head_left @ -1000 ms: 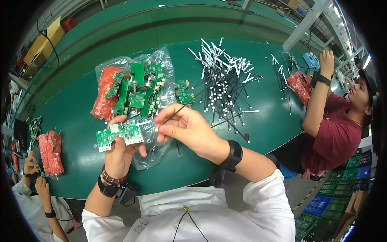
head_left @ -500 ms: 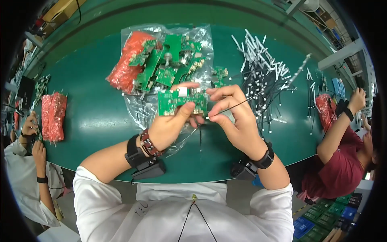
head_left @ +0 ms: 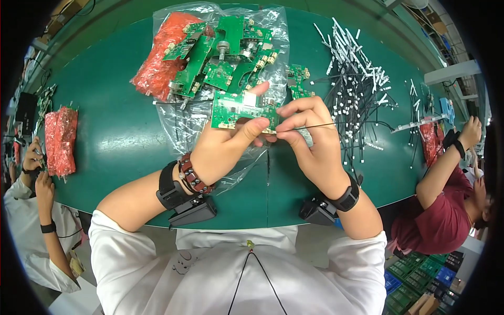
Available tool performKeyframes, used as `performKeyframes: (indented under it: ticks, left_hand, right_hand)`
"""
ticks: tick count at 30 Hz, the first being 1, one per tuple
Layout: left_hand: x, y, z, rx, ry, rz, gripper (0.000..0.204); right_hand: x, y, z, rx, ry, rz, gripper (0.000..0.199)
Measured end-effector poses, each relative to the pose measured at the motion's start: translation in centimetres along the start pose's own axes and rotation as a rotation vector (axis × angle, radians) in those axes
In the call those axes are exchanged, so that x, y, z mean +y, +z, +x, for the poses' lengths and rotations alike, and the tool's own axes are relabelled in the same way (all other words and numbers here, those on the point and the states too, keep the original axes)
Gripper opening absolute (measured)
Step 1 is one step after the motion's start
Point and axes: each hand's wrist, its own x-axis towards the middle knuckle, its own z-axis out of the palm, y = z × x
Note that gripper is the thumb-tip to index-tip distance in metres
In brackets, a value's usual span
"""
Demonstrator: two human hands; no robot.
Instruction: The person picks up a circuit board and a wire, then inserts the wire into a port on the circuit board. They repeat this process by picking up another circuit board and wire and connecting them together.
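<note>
My left hand (head_left: 216,148) grips a green circuit board (head_left: 231,109), thumb on top and fingers underneath. At the board's lower right corner, my right hand (head_left: 320,144) pinches a thin black cable (head_left: 362,123) near its end. That end meets small connectors on the board edge; the fingertips partly hide it, and I cannot tell whether it is seated. From there the cable trails right, toward a long white strip (head_left: 417,124). Just beyond my hands, several green boards (head_left: 219,73) lie on a clear plastic bag (head_left: 181,134).
A red bubble-wrap bundle (head_left: 165,58) rests on the bag's left. Another board (head_left: 298,79) lies right of the bag, beside a heap of black cables with white ends (head_left: 354,86). Co-workers sit at left (head_left: 37,210) and right (head_left: 436,210), near more red bundles (head_left: 61,142).
The cable end in my right hand has come up against the board's edge. Its white strip has swung downward and to the right. The whole view has shifted a little.
</note>
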Motion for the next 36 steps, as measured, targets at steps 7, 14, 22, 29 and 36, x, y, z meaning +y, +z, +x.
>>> performKeyframes:
  ticks: [7,14,22,29,36]
  left_hand:
    - [-0.5,-0.3,0.1,-0.003,-0.036,0.042,0.036]
    - [-0.4,-0.6,0.1,0.014,-0.103,0.131,0.019]
    - [-0.3,-0.2,-0.3,0.120,0.032,0.083,0.014]
    - [-0.3,-0.2,-1.1,0.095,0.139,0.222,0.026]
    - [0.1,0.1,-0.4,0.042,0.242,0.264,0.037]
  right_hand:
    - [0.3,0.4,-0.1,-0.008,0.011,-0.060,0.016]
    - [0.1,0.3,-0.1,0.010,0.014,-0.075,0.019]
    - [-0.2,0.0,-0.2,0.005,-0.106,-0.152,0.022]
    - [-0.7,-0.3,0.2,0.088,-0.321,-0.252,0.021]
    - [-1.1,-0.5,0.1,0.067,-0.254,-0.152,0.020]
